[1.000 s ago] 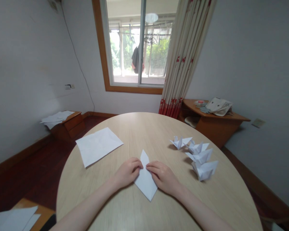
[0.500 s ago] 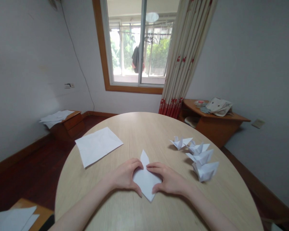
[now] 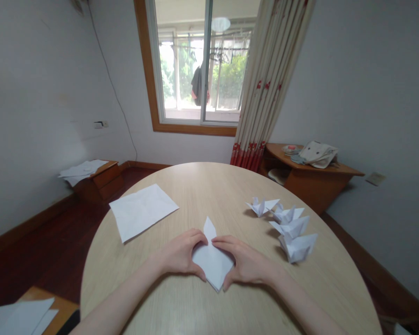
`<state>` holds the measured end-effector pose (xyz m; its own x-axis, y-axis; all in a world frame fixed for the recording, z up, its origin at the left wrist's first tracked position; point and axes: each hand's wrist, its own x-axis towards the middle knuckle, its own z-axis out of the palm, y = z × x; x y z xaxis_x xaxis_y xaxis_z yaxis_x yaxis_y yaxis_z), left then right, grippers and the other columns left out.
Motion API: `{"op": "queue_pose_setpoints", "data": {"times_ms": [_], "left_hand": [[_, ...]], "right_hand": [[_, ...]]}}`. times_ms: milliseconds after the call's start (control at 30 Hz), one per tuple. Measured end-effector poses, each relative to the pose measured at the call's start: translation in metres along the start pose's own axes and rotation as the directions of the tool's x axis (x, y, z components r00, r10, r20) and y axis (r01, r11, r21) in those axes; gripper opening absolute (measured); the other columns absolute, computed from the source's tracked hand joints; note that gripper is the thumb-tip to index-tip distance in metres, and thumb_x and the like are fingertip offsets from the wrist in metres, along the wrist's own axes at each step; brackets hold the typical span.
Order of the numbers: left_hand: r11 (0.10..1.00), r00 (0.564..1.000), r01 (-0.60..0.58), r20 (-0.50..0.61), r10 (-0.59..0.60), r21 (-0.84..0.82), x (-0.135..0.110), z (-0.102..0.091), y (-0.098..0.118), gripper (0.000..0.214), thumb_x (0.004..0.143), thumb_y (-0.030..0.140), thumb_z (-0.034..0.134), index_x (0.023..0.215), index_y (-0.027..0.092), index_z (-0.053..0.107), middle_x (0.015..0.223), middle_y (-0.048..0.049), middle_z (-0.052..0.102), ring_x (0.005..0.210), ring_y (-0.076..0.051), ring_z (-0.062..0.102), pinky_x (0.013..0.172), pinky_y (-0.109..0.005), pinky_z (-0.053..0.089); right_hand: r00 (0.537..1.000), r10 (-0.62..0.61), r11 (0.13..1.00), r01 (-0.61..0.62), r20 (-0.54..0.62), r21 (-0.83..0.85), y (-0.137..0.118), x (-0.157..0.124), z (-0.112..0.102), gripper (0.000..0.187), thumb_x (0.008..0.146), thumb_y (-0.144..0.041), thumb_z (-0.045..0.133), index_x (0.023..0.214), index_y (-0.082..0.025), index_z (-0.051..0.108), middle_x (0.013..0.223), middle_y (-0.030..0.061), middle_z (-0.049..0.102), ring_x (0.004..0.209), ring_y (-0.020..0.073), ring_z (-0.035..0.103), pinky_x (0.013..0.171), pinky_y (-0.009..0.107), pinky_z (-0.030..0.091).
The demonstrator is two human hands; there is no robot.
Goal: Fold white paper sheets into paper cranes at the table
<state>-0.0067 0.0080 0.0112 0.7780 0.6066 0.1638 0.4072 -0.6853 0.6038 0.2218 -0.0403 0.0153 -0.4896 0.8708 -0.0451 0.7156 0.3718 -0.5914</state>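
A diamond-shaped piece of folded white paper [image 3: 212, 260] lies flat on the round wooden table [image 3: 209, 179], its narrow tip pointing away from me. My left hand [image 3: 185, 251] is curved round its left side, fingertips on the paper near the middle and thumb at the lower left edge. From the right, my right hand [image 3: 246, 260] holds it the same way, fingertips pressed near the centre crease and thumb beside the lower right edge. Layers show at the paper's near tip. The fingers hide parts of both side edges.
Several folded paper cranes [image 3: 293, 228] stand in a row on the table's right. A stack of white paper [image 3: 145, 211] lies at the left. Beyond the table are a corner desk [image 3: 314, 181] with a cloth bag [image 3: 319, 153] and a small cabinet [image 3: 103, 179] with papers.
My right thumb has slid slightly down and outward along the paper's lower right edge. My left hand and the paper have barely moved.
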Motion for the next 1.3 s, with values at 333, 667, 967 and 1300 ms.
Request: {"op": "queue_pose_setpoints", "data": {"times_ms": [333,667,967,1300], "left_hand": [[0.974,0.958,-0.206,-0.184,0.221,0.097,0.000,-0.001,0.003,0.071,0.061,0.060,0.078,0.112,0.017,0.053,0.115,-0.0137,0.059,0.105,-0.028,0.057,0.090,-0.041,0.047],[0.851,0.834,-0.356,-0.279,0.476,0.386,-0.004,0.002,0.011,0.037,0.082,0.044,0.062,0.104,0.019,0.048,0.098,-0.0096,0.064,0.087,-0.024,0.059,0.078,-0.036,0.046],[0.867,0.819,-0.191,-0.412,0.399,0.459,-0.002,0.024,-0.006,0.046,0.083,0.039,0.066,0.115,0.021,0.039,0.117,-0.0113,0.056,0.108,-0.027,0.051,0.091,-0.040,0.042],[0.848,0.812,-0.102,-0.449,0.374,0.521,0.003,0.032,-0.014,0.073,0.070,0.060,0.072,0.120,0.020,0.036,0.130,-0.0173,0.045,0.121,-0.033,0.041,0.101,-0.052,0.031]], "right_hand": [[0.996,-0.072,0.997,0.074,-0.062,0.030,0.005,0.001,0.000,0.085,0.055,-0.057,0.083,0.126,-0.016,0.059,0.133,0.0158,0.056,0.122,0.0314,0.051,0.106,0.044,0.038],[0.966,-0.198,0.980,0.201,-0.165,0.003,0.008,-0.002,0.000,0.044,0.081,-0.043,0.067,0.117,-0.019,0.063,0.126,0.0127,0.061,0.116,0.0266,0.057,0.101,0.042,0.043],[0.869,-0.346,0.938,0.324,-0.353,-0.121,0.009,-0.004,0.002,0.015,0.090,-0.027,0.052,0.100,-0.019,0.060,0.116,0.0121,0.064,0.107,0.0218,0.062,0.090,0.035,0.050],[0.709,-0.449,0.892,0.325,-0.544,-0.313,0.015,0.001,0.007,0.022,0.093,-0.015,0.043,0.111,-0.020,0.054,0.111,0.0120,0.063,0.104,0.0208,0.062,0.082,0.034,0.054]]}}
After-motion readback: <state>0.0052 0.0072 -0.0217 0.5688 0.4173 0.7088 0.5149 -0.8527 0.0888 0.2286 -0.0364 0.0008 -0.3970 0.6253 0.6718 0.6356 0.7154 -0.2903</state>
